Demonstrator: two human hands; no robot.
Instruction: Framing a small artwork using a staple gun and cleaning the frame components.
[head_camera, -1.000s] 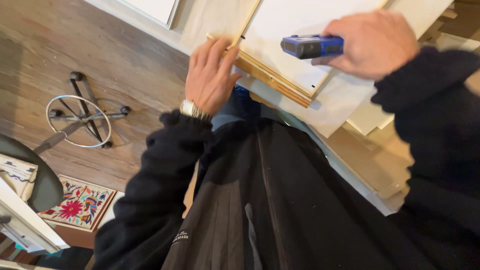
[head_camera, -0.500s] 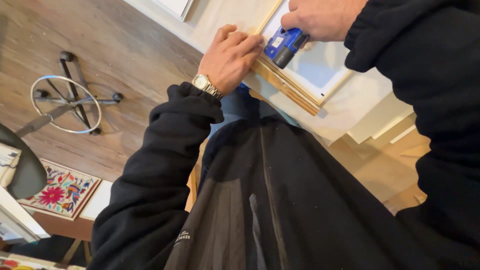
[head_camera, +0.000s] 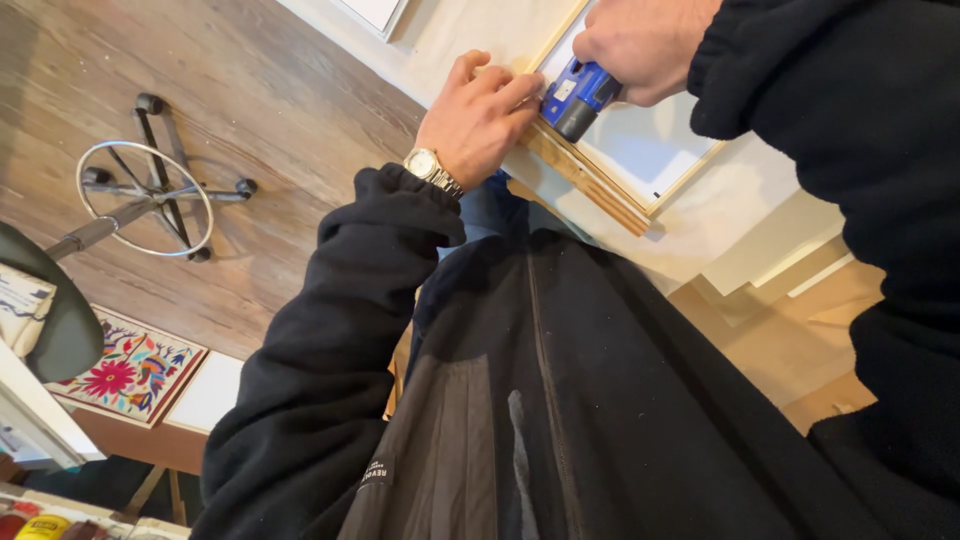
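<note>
Head view, taken from nearest outward: a black jacket (head_camera: 560, 420) fills the lower frame, and past it the left hand (head_camera: 478, 122), with a metal wristwatch (head_camera: 432, 168) at the wrist, is laid flat with loosely spread fingers on the pale wooden frame (head_camera: 585, 180); it grasps nothing and only presses down. Just beyond it the right hand (head_camera: 640, 45) is clenched around a blue and black hand tool (head_camera: 577, 97), possibly a stapler (its make cannot be told), whose dark nose is set against the frame's inner edge, right beside the left fingertips.

The closeness of nose and fingertips is judged the main hazard: a slip or recoil of the tool could nip or pierce the left fingers. A tilted nose could also drive a fastener askew or mar the white panel (head_camera: 650, 150). If pressure from the left hand were eased, the frame could skid on the pale surface (head_camera: 720, 215).

The frame is seen as a slim strip of light, layered wood running diagonally, bordering the white panel, and lying flat on the surface. To the left, far below on the wooden floor (head_camera: 250, 90), a stool's wheeled base (head_camera: 150, 195) stands, with a flowered panel (head_camera: 125, 368) nearer the viewer.
</note>
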